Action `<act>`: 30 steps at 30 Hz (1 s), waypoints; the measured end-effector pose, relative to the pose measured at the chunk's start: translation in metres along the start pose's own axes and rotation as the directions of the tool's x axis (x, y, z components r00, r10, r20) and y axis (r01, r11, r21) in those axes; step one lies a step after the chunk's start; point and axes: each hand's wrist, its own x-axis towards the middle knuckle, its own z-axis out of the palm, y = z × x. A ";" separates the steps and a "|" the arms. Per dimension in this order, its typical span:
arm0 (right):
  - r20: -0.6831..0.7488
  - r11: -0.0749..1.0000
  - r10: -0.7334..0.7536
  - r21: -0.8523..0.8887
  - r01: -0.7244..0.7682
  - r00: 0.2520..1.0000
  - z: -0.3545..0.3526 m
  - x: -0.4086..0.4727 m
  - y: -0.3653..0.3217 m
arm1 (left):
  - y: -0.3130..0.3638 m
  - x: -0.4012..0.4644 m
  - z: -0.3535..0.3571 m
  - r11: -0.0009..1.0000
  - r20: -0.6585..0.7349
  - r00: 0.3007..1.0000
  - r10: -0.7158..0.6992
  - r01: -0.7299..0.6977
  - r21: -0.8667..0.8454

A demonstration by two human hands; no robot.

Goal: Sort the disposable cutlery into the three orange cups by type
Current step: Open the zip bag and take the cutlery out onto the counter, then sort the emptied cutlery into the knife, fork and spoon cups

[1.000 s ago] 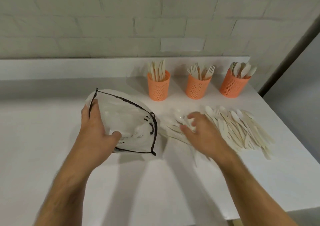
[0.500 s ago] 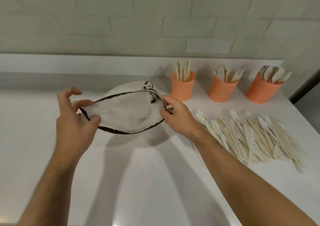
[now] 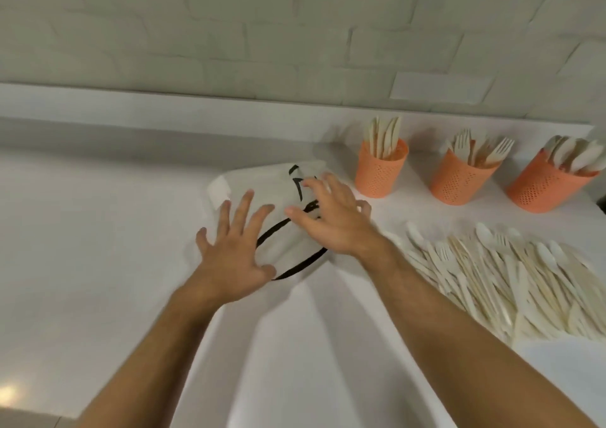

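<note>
Both hands, left hand and right hand, press flat and open-fingered on the emptied bag mid-table, gripping nothing; next, picking from the cutlery pile at the right edge for the cups

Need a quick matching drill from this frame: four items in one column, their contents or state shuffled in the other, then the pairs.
Items
1. leftmost orange perforated cup
2. middle orange perforated cup
3. rightmost orange perforated cup
4. white fabric bag with black trim

States
A. holds forks
B. lies on the counter under both hands
C. holds knives
D. holds spoons

Pairs: 1-C, 2-A, 3-D, 4-B

The left hand and right hand lie spread on the bag. A loose pile of pale disposable cutlery lies to its right.
</note>
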 end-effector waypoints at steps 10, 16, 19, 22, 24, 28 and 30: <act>-0.081 0.966 -0.183 -0.199 0.164 0.980 0.046 0.071 0.005 | -0.026 0.040 0.053 0.993 0.176 0.983 -0.042 0.022 0.115; 0.002 0.952 -0.045 -0.303 0.044 0.999 0.077 0.080 0.028 | -0.041 0.042 0.060 0.987 0.056 0.997 0.044 -0.052 0.150; 0.024 0.955 0.008 -0.295 0.000 1.000 0.076 0.085 0.024 | -0.040 0.044 0.061 0.988 0.054 0.998 0.022 -0.030 0.153; 0.070 0.954 0.043 -0.298 -0.020 0.997 0.071 0.087 0.019 | -0.039 0.044 0.060 0.988 0.064 0.998 -0.008 -0.002 0.157; 0.128 0.953 0.063 -0.302 -0.022 0.990 0.065 0.088 0.016 | -0.036 0.044 0.055 0.984 0.099 0.994 -0.039 0.021 0.177; 0.179 0.975 0.005 -0.219 0.034 0.984 0.044 0.078 0.010 | -0.024 0.048 0.041 0.963 0.109 0.989 -0.100 0.069 0.261; 0.060 0.981 -0.086 -0.168 0.095 0.994 0.031 0.054 0.010 | -0.008 0.045 0.035 0.965 -0.033 0.994 -0.106 0.110 0.237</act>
